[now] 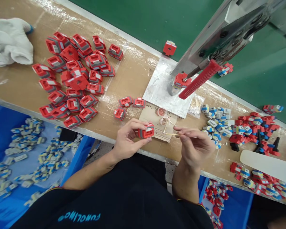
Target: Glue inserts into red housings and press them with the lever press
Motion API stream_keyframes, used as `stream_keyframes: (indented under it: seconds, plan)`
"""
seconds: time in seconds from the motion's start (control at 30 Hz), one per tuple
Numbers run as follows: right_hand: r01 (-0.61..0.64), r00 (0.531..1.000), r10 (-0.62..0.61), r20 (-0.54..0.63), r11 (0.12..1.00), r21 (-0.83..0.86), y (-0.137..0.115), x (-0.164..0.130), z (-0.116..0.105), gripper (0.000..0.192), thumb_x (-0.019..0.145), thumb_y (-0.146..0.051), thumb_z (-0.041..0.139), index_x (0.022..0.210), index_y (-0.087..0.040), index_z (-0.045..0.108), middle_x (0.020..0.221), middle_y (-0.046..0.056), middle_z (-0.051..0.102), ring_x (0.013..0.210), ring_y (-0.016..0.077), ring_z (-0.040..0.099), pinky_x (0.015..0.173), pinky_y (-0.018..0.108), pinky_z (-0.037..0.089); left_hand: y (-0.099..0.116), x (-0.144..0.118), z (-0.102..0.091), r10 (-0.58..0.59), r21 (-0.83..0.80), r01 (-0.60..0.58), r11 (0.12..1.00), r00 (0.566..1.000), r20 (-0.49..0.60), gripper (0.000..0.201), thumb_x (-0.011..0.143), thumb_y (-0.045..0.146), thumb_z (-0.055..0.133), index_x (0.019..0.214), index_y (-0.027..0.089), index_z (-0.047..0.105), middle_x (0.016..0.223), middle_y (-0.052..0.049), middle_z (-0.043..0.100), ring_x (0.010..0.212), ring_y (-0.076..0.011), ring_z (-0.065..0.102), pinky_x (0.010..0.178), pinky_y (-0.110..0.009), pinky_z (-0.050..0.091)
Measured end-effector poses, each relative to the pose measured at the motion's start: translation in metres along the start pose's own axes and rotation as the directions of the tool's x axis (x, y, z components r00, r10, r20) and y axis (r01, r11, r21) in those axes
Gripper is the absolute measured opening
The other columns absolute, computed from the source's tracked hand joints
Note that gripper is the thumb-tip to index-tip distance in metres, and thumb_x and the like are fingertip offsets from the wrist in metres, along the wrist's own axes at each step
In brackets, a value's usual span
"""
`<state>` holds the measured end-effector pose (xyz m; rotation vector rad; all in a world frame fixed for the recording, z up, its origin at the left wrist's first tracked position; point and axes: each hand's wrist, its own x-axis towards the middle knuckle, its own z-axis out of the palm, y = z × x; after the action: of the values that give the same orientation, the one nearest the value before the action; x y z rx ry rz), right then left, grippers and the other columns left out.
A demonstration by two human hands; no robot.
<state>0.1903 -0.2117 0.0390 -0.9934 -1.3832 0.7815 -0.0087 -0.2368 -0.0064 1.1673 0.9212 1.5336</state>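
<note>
My left hand grips a small red block part with grey inserts, held just above the front edge of the workbench. My right hand pinches a thin wooden stick whose tip points left toward the red part. Just beyond the part, two small round caps with glue-like liquid sit on a cardboard scrap.
A big pile of red parts lies at left, three loose ones near the middle. A hand press with a red handle stands on a metal plate. Grey-blue pieces and mixed red parts lie right. White glove far left; blue bins below.
</note>
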Motion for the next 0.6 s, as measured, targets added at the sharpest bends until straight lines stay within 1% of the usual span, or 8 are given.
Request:
stream_keyframes:
  seconds: [0.03, 0.07, 0.17, 0.23, 0.3, 0.4, 0.6]
  plan:
    - [0.018, 1.0, -0.018, -0.003, 1.0, -0.012, -0.001, 0.001, -0.001, 0.011, 0.089, -0.016, 0.081, 0.091, -0.026, 0.077, 0.078, 0.0, 0.081, 0.078, 0.0232, 0.084, 0.071, 0.038, 0.072, 0.0, 0.0, 0.0, -0.006, 0.005, 0.006, 1.0, 1.0, 0.001, 0.031, 0.08, 0.013, 0.09, 0.105, 0.02, 0.073, 0.109, -0.008, 0.074, 0.112, -0.0276, 0.081, 0.087, -0.029, 0.07]
    - [0.036, 0.999, -0.035, 0.021, 0.999, -0.028, -0.001, 0.002, 0.0, 0.012, 0.089, -0.015, 0.081, 0.092, -0.026, 0.077, 0.078, 0.0, 0.081, 0.079, 0.0235, 0.084, 0.072, 0.039, 0.073, 0.0, 0.0, 0.0, -0.009, 0.011, 0.009, 1.0, 1.0, 0.004, 0.03, 0.08, 0.014, 0.09, 0.104, 0.02, 0.073, 0.109, -0.008, 0.074, 0.112, -0.0276, 0.081, 0.087, -0.029, 0.07]
    - [0.074, 0.985, -0.066, 0.162, 0.996, -0.043, -0.002, 0.001, 0.008, 0.014, 0.09, -0.013, 0.079, 0.095, -0.026, 0.078, 0.08, 0.001, 0.083, 0.081, 0.0245, 0.084, 0.074, 0.04, 0.073, 0.0, 0.0, 0.001, 0.0, 0.026, 0.0, 1.0, 1.0, 0.014, 0.03, 0.081, 0.014, 0.09, 0.105, 0.02, 0.073, 0.11, -0.009, 0.074, 0.112, -0.0272, 0.08, 0.086, -0.029, 0.07]
    - [0.077, 0.974, -0.07, 0.213, 0.997, -0.023, -0.002, -0.001, 0.016, 0.015, 0.091, -0.012, 0.077, 0.097, -0.026, 0.078, 0.082, 0.002, 0.083, 0.083, 0.0244, 0.085, 0.075, 0.039, 0.073, 0.001, 0.001, 0.002, 0.017, 0.029, -0.017, 0.999, 1.0, 0.015, 0.031, 0.08, 0.012, 0.09, 0.106, 0.02, 0.074, 0.111, -0.009, 0.075, 0.112, -0.0266, 0.08, 0.087, -0.029, 0.07]
    - [0.07, 0.971, -0.067, 0.231, 0.998, -0.005, -0.002, -0.003, 0.021, 0.017, 0.092, -0.01, 0.076, 0.098, -0.025, 0.078, 0.083, 0.002, 0.084, 0.085, 0.0236, 0.085, 0.075, 0.037, 0.073, 0.001, 0.001, 0.003, 0.036, 0.019, -0.036, 0.999, 0.999, 0.017, 0.033, 0.08, 0.01, 0.089, 0.107, 0.021, 0.074, 0.111, -0.008, 0.075, 0.113, -0.0257, 0.08, 0.088, -0.028, 0.069]
    - [0.065, 0.968, -0.061, 0.244, 0.998, -0.008, -0.003, -0.004, 0.024, 0.018, 0.091, -0.008, 0.076, 0.098, -0.025, 0.077, 0.083, 0.002, 0.084, 0.086, 0.0238, 0.085, 0.077, 0.036, 0.073, 0.002, 0.001, 0.004, 0.044, 0.02, -0.044, 0.999, 0.999, 0.013, 0.033, 0.081, 0.011, 0.089, 0.108, 0.022, 0.074, 0.11, -0.007, 0.075, 0.112, -0.0245, 0.08, 0.088, -0.028, 0.069]
    - [0.091, 0.968, -0.066, 0.242, 0.992, -0.092, -0.003, -0.001, 0.014, 0.018, 0.09, -0.008, 0.076, 0.096, -0.025, 0.078, 0.082, 0.002, 0.084, 0.082, 0.0242, 0.085, 0.073, 0.035, 0.073, 0.003, 0.001, 0.002, 0.025, 0.063, -0.024, 0.998, 1.0, -0.003, 0.029, 0.08, 0.015, 0.09, 0.104, 0.021, 0.076, 0.109, -0.008, 0.075, 0.108, -0.0242, 0.081, 0.084, -0.028, 0.07]
